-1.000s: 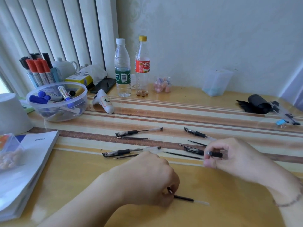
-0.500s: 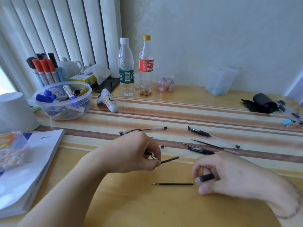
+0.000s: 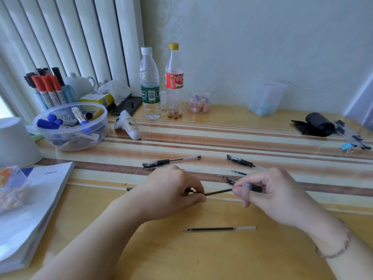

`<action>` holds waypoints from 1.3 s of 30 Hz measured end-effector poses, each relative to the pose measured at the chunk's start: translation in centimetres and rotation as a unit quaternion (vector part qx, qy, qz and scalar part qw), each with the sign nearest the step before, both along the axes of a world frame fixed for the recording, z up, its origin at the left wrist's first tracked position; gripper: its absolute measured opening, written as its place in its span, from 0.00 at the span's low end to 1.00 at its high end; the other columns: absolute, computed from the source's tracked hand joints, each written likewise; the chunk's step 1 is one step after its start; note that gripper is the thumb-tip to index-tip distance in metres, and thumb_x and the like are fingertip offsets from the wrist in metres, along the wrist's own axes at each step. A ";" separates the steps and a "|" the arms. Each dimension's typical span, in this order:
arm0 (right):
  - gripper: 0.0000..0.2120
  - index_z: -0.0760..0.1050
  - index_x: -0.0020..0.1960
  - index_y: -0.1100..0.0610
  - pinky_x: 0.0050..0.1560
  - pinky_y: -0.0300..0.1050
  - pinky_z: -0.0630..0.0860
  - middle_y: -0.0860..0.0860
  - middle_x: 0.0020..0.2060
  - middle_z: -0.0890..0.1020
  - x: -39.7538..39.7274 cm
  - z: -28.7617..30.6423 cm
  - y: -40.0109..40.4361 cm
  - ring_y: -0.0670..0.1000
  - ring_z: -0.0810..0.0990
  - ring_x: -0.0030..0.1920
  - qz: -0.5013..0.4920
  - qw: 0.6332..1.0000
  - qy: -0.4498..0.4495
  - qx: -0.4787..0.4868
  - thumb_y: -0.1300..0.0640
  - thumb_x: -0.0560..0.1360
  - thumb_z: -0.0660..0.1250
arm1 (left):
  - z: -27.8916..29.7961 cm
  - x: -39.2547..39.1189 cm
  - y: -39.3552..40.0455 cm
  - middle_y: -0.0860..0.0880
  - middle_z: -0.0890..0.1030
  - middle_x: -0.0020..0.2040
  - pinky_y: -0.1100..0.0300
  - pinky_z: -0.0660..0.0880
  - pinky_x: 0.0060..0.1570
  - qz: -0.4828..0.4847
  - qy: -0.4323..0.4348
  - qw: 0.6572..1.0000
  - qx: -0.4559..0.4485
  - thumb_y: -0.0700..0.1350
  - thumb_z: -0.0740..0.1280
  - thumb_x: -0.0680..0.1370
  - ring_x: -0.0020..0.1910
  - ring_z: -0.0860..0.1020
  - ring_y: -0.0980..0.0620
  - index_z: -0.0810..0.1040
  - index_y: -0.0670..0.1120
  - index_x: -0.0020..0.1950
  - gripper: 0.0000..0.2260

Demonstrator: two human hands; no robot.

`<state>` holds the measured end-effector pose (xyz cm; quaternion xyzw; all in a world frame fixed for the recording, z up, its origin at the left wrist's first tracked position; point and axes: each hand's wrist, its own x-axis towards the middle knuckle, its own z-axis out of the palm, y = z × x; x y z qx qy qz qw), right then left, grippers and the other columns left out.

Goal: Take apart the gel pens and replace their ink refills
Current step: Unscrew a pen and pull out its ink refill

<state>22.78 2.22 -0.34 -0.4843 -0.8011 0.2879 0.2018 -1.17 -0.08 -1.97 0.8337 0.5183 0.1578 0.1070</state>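
My left hand (image 3: 171, 194) pinches one end of a thin black ink refill (image 3: 219, 191). The refill's other end meets the open end of a clear pen barrel with a black grip (image 3: 253, 187), which my right hand (image 3: 270, 196) holds. A second refill (image 3: 218, 228) lies loose on the table in front of both hands. Behind the hands lie a whole gel pen (image 3: 171, 161) and another gel pen (image 3: 243, 162), with a loose refill (image 3: 239, 173) and a capped pen part (image 3: 231, 180) partly hidden by my right hand.
A clear bowl of markers (image 3: 70, 126), a marker holder (image 3: 47, 87), two bottles (image 3: 150, 83), a white device (image 3: 128, 127) and a clear box (image 3: 266, 98) stand at the back. An Office booklet (image 3: 30, 209) lies at left, black items (image 3: 316, 125) at far right.
My right hand rose from the table with the barrel and moved toward my left hand. The refill in my left hand now reaches the barrel's end. One refill stays on the table.
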 end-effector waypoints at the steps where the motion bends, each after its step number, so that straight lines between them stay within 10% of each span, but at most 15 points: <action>1: 0.06 0.82 0.38 0.45 0.42 0.56 0.78 0.44 0.29 0.83 0.2 -0.1 0.2 0.61 0.80 0.38 -0.001 1.000 0.011 0.003 0.47 0.72 0.70 | 0.0 -0.2 0.1 0.57 0.76 0.33 0.66 0.66 0.33 -0.003 0.013 1.000 0.011 0.59 0.63 0.77 0.33 0.72 0.59 0.81 0.57 0.50 0.11; 8: 0.27 0.80 0.41 0.40 0.35 0.41 0.73 0.43 0.28 0.79 1.6 0.0 1.5 0.46 0.75 0.28 0.000 0.996 0.085 0.032 0.22 0.64 0.54 | 0.2 -1.2 0.2 0.58 0.79 0.37 0.64 0.68 0.32 0.003 0.024 0.997 0.072 0.54 0.61 0.79 0.34 0.71 0.58 0.78 0.55 0.49 0.07; 11: 0.24 0.78 0.42 0.34 0.31 0.46 0.67 0.50 0.23 0.65 2.4 -0.2 2.0 0.50 0.66 0.25 -0.047 0.992 0.075 0.088 0.27 0.72 0.46 | 0.1 -1.5 0.3 0.57 0.79 0.35 0.58 0.71 0.31 0.022 0.013 0.996 0.086 0.55 0.58 0.78 0.32 0.73 0.56 0.76 0.56 0.47 0.09; 17: 0.06 0.79 0.47 0.37 0.29 0.45 0.71 0.34 0.37 0.81 2.1 -0.4 1.5 0.47 0.74 0.28 -0.048 0.988 0.021 0.143 0.46 0.75 0.64 | 0.2 -1.4 0.4 0.55 0.78 0.32 0.55 0.72 0.31 0.029 -0.004 0.995 0.097 0.56 0.57 0.78 0.31 0.74 0.55 0.76 0.56 0.46 0.09; 26: 0.10 0.79 0.50 0.37 0.43 0.60 0.80 0.40 0.42 0.85 2.1 -0.7 1.6 0.56 0.83 0.40 -0.014 0.993 0.035 0.113 0.40 0.73 0.62 | 0.1 -1.1 0.2 0.56 0.78 0.34 0.56 0.72 0.31 0.013 -0.004 0.994 0.105 0.55 0.58 0.78 0.31 0.72 0.55 0.77 0.55 0.46 0.09; 39: 0.08 0.82 0.48 0.42 0.46 0.49 0.79 0.35 0.44 0.84 1.8 -0.5 1.5 0.42 0.82 0.47 0.041 0.992 0.032 0.118 0.46 0.74 0.64 | -0.1 -1.2 0.3 0.56 0.79 0.35 0.62 0.63 0.29 -0.010 0.059 0.992 0.108 0.54 0.57 0.78 0.32 0.69 0.53 0.76 0.54 0.45 0.10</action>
